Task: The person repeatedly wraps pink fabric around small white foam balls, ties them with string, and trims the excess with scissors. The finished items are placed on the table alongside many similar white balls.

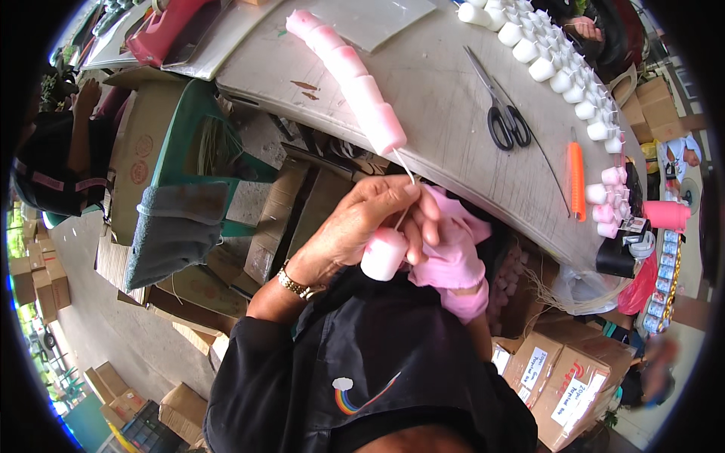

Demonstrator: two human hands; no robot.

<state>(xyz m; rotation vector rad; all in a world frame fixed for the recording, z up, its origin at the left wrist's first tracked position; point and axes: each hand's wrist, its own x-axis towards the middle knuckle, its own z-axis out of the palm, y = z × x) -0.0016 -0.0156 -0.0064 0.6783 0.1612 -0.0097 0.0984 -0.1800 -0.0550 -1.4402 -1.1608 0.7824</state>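
My left hand, with a gold watch at the wrist, is closed with thumb and fingers pinched on a white wick. Below the fingers hangs a short pink-and-white candle, its wick running up into the hand. From the same pinch, the cord leads up to a row of pink candles set end to end on the table. Beside it, my right hand is covered by pink cloth or a loose glove; its fingers are hidden behind the left hand and the cloth.
On the wooden table lie black-handled scissors, a thin dark rod and an orange cutter. White candles line the far right edge. A green chair with grey cloth stands left; cartons sit lower right.
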